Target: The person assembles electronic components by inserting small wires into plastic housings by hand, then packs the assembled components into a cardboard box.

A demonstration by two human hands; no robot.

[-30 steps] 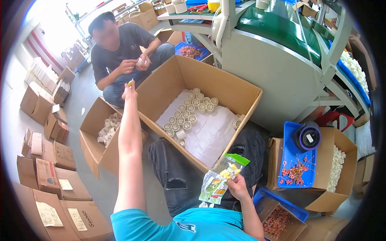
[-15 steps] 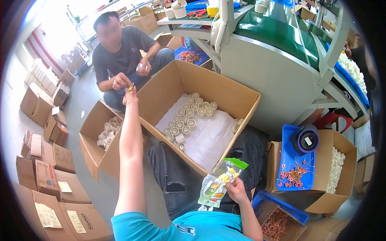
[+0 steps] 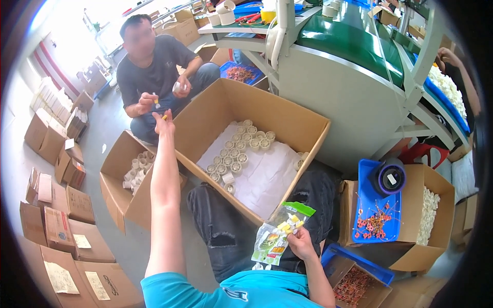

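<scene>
My left hand [image 3: 163,124] reaches far out past the carton toward a person crouching opposite. A small yellow piece [image 3: 165,117] shows at its fingertips. Just beyond, that person's hand [image 3: 146,105] pinches a small yellow-and-white piece [image 3: 156,101], apart from my fingers. Their other hand [image 3: 183,87] holds a white cup-shaped part [image 3: 179,88]. Over my lap, my right hand [image 3: 301,242] grips a clear-and-green plastic bag [image 3: 271,245]. Several small yellow-and-white pieces [image 3: 288,224] lie at the top of the bag, beside my fingers; their kind is too small to tell.
A large open carton [image 3: 277,102] before my knees holds round white parts [image 3: 233,154] on white sheeting. To its left, a smaller carton [image 3: 115,174] holds white cups. A blue tray [image 3: 377,200] with red wired parts stands right. Behind is a green conveyor [image 3: 354,41].
The person's hand has drawn back from my left fingers, now with a small yellow-and-white piece in it. My left hand stays outstretched, its fingers slightly turned. The bag has barely moved.
</scene>
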